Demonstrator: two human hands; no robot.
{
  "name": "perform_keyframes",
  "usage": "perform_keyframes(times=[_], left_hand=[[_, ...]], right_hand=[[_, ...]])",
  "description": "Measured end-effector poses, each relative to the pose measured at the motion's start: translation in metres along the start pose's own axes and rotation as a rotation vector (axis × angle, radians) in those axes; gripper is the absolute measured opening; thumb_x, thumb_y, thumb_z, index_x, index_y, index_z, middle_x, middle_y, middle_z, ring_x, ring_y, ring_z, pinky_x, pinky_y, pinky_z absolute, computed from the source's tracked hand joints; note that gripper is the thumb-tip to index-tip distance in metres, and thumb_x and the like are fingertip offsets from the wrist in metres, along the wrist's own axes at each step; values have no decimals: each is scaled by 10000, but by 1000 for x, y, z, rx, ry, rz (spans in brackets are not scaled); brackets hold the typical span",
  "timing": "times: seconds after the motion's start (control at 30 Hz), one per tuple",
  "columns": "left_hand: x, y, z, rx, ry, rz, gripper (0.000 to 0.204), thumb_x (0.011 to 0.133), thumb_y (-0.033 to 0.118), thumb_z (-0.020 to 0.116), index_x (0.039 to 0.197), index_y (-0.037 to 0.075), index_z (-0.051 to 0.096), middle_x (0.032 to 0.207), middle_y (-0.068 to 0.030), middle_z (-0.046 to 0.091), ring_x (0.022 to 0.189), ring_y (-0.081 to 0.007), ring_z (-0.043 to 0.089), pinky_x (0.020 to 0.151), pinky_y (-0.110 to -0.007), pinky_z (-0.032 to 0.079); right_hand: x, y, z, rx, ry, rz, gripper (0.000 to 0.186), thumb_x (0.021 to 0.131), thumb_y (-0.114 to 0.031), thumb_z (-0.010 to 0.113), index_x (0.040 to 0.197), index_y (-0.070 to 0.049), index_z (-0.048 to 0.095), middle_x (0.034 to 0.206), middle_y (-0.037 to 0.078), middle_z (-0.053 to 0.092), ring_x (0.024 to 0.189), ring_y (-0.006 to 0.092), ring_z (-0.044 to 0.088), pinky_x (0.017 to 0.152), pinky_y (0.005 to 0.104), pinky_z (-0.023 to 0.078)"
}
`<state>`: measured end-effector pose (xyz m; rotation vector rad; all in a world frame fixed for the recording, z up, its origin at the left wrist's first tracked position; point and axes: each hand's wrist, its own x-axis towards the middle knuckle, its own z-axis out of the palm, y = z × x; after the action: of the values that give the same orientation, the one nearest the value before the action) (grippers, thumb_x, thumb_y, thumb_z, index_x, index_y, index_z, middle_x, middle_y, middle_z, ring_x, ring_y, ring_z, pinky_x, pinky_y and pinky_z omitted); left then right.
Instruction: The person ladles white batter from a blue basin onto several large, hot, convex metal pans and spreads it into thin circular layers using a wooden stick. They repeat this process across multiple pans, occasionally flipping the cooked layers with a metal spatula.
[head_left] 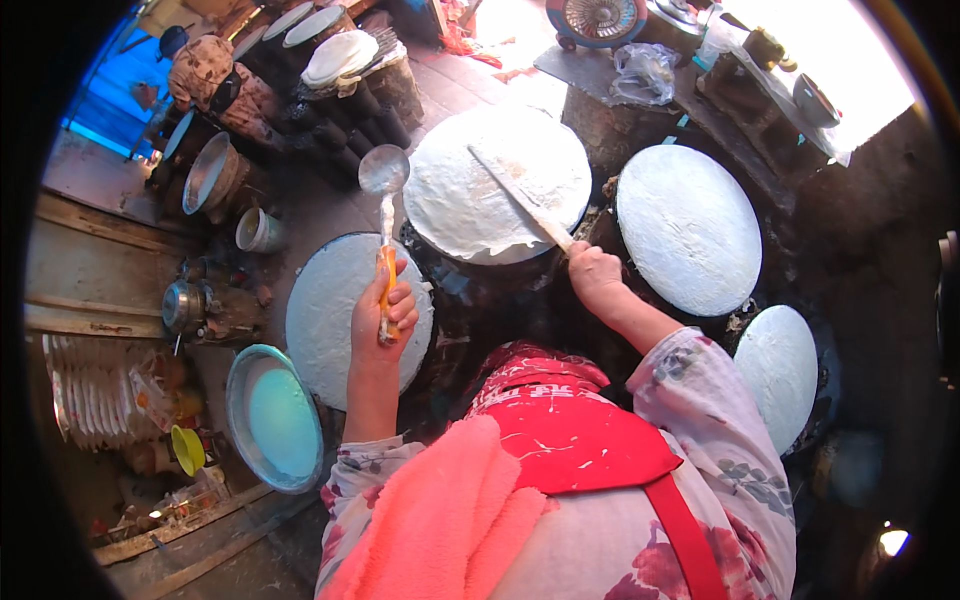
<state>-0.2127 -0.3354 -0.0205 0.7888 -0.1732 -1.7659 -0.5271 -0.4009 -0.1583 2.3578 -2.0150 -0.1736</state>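
Observation:
My left hand point(382, 310) grips the orange handle of a metal ladle point(383, 172), held upright over a round griddle point(340, 355) coated in pale batter at left. My right hand point(595, 270) is closed on a long flat spatula point(512, 200), whose blade lies across a white, thin batter sheet point(440, 180) on the middle griddle, its edge ragged toward me. Two more coated griddles stand at right, a large one point(690, 225) and a smaller one point(775, 370). A basin of pale liquid point(275, 420) sits beside the left griddle.
A person point(205, 80) in patterned clothing bends at back left among more griddles. A stack of white rounds point(335, 58) rests on a stand. A kettle point(183, 305), bucket point(258, 232) and yellow bowl point(188, 450) are at left. A ledge with a fan point(595, 20) and bags runs along the back right.

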Motion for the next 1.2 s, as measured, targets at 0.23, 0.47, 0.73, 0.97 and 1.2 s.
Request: perform_keyframes(times=[0.23,0.47,0.73,0.97,1.2], left_hand=[[-17,4,-27,-117,60,1,321,988,214,395,1202,-19,443,662,0,416,442,-60,401,392,-206,343],[-31,19,-48,-75,74,57,309,984,245,409,1186,18,463,660,5,417,435,-62,400,403,-210,351],[-41,27,-55,-84,31,9,301,982,252,412,1182,34,468,660,5,418,440,-65,413,408,-218,364],[-50,33,-67,-61,59,7,293,980,246,418,1181,37,461,667,7,414,446,-67,414,405,-217,362],[-44,41,-66,-38,-1,-45,335,991,236,390,1219,-5,436,671,1,426,454,-62,430,404,-211,372]], right_hand=[[-30,43,-5,-28,-19,48,184,862,-102,485,975,43,496,742,140,641,643,285,669,542,384,543],[-113,5,-52,275,-154,-119,98,833,-89,474,903,-23,487,709,185,621,612,366,637,550,463,507],[-17,-40,-33,321,-137,37,112,849,-96,462,900,-2,493,769,220,649,700,374,656,625,457,520],[-24,-49,-52,446,11,119,153,864,-107,411,928,6,493,755,211,649,719,369,654,646,471,509],[-57,-70,-59,468,-128,26,165,865,-170,449,912,-17,487,728,216,625,714,392,624,660,499,479]])
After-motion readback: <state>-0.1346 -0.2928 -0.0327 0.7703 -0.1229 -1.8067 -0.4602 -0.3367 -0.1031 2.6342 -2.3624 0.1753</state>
